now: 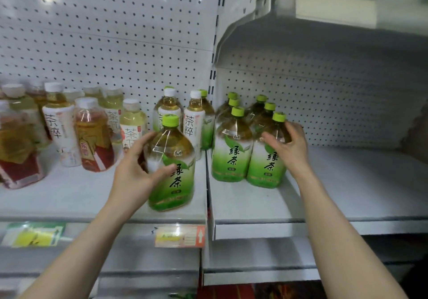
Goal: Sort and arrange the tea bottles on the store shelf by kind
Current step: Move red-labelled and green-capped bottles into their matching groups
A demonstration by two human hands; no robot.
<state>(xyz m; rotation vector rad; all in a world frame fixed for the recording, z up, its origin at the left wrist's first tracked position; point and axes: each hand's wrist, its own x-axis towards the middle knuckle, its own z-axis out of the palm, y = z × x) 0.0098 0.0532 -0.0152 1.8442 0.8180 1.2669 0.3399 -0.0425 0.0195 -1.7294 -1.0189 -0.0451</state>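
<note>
Hands at a store shelf, seen from the wearer's head. The left hand (136, 171) grips a green tea bottle (172, 166) with a lime cap, fingers (144, 140) curled behind its shoulder and thumb across the label. The bottle is slightly tilted, at the right end of the left shelf (69, 196) near the front lip; whether its base touches the shelf cannot be told. The right hand (287, 145) holds the front-right bottle (266, 166) of a cluster of green tea bottles (231, 150) on the right shelf (335, 194), fingers wrapped round its shoulder below the cap.

The step appears to be moving the held bottle across to join its kind. A lift clear of the seam (207, 182) between the two shelves would likely serve better than a slide, since the boards do not look flush there. Keeping the right hand on the cluster should stop a knock from toppling the row.

White-label bottles (193, 122) stand just behind the held one, so drawing it forward first seems wise. Bare shelf lies in front of the cluster and well to its right; an upper shelf (324, 34) overhangs, limiting how high to lift
</note>
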